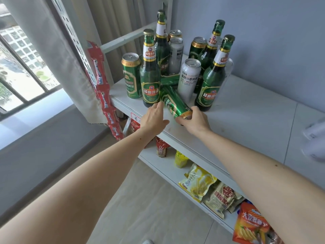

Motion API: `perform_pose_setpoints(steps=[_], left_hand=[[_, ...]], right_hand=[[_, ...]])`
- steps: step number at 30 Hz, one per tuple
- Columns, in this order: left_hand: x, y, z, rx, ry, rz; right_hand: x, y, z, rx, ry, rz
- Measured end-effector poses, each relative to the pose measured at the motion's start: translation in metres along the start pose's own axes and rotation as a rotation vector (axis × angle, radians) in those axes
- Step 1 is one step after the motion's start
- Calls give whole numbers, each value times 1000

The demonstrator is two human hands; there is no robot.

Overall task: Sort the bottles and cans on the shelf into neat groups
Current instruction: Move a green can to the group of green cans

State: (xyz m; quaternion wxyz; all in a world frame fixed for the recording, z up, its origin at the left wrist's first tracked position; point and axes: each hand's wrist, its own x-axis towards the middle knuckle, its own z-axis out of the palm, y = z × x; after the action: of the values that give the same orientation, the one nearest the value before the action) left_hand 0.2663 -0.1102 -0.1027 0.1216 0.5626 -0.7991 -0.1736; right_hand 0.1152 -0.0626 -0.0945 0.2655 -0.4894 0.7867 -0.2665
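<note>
Bottles and cans crowd the left end of the top shelf [246, 110], unsorted. One green can [175, 104] lies on its side at the front, tilted toward the shelf edge, between both hands. Right hand [195, 121]: grip closed round the can's gold end. Left hand [154, 118]: fingers fairly straight, fingertips touching the can's far end, beside the front bottle [150, 74]. A second green can [169, 79] lies flat behind it. Upright: a green can [131, 78] at far left, a white can [189, 80] mid-cluster, a bottle [212, 80] at right. Snack bags [197, 184] sit on the lower shelf.
</note>
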Motion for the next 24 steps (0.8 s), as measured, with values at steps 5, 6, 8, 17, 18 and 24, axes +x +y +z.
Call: perform_pose_setpoints(steps=[5, 6, 8, 17, 18, 24], left_hand=[[3, 13, 7, -69, -30, 54], [4, 16, 9, -58, -29, 67], [5, 22, 10, -31, -25, 89], [1, 66, 13, 29, -78, 168], [-2, 73, 15, 24, -101, 187], [-23, 124, 30, 4, -149, 279]], right_hand=[[-12, 18, -17, 65, 30, -50], [-15, 21, -22, 63, 40, -59], [-20, 27, -32, 74, 68, -71], [-39, 44, -114, 56, 107, -104], [-41, 46, -123, 50, 117, -108], [-65, 60, -175, 5, 162, -72]])
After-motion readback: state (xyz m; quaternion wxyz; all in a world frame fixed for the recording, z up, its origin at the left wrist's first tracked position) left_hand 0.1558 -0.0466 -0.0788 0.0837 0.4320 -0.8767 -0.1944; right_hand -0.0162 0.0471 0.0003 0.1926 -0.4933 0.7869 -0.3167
